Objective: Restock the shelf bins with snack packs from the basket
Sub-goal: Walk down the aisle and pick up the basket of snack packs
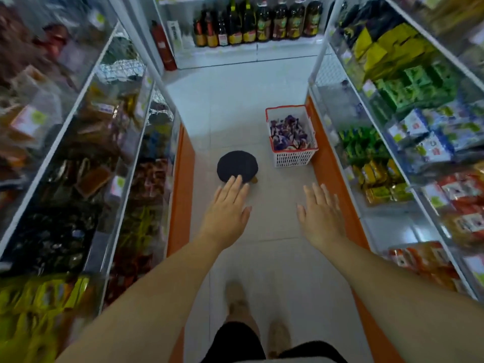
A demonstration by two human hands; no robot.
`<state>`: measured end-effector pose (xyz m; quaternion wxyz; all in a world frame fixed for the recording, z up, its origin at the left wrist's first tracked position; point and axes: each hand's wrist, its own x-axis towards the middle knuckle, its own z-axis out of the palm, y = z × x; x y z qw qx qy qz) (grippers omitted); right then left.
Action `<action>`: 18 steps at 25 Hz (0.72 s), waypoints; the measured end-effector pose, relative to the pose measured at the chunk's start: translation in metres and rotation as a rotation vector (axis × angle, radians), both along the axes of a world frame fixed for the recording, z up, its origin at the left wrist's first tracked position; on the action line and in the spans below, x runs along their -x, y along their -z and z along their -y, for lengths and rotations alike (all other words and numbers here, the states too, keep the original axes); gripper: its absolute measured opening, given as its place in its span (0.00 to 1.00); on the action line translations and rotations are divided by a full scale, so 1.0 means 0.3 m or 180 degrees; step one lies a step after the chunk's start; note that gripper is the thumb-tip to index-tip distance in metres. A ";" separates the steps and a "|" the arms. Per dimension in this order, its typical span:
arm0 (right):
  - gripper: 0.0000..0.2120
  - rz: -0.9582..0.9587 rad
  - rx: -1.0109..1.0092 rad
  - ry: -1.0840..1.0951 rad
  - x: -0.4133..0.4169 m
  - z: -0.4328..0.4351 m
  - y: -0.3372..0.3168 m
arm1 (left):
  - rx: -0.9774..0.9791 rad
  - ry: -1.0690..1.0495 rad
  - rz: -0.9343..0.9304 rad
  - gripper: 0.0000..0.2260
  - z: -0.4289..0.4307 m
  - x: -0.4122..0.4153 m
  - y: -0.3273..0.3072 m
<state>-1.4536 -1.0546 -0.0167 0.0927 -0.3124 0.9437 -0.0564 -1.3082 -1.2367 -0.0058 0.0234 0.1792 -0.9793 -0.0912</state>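
The left hand and right hand stretch forward spread flat and empty, short of the basket, which sits on the floor heaped with snack packs beside the shelf bins, so restocking seems barely begun.

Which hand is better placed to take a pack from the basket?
Probably the right hand: open and empty, it is on the side of the aisle where the basket stands. The left hand, also open, is by the stool.
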 end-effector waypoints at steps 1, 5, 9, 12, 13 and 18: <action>0.27 -0.0036 -0.0019 0.0024 0.074 0.066 0.012 | 0.0008 0.0024 -0.0005 0.26 0.080 0.080 0.010; 0.27 -0.0066 -0.0070 0.0351 0.375 0.323 0.071 | -0.0137 0.0180 0.0078 0.26 0.404 0.413 0.065; 0.27 -0.0042 -0.0085 0.0611 0.615 0.555 0.082 | -0.0033 0.0489 0.0270 0.27 0.671 0.718 0.092; 0.27 -0.0073 0.0025 0.0776 0.793 0.692 0.067 | 0.0282 0.0795 0.0386 0.28 0.821 0.952 0.069; 0.26 -0.0073 0.0029 0.0812 0.856 0.726 0.067 | 0.0329 0.0860 0.0384 0.27 0.861 1.029 0.059; 0.27 -0.0060 0.0071 0.1089 1.210 0.880 0.129 | 0.0295 0.1072 0.0283 0.27 1.042 1.465 0.070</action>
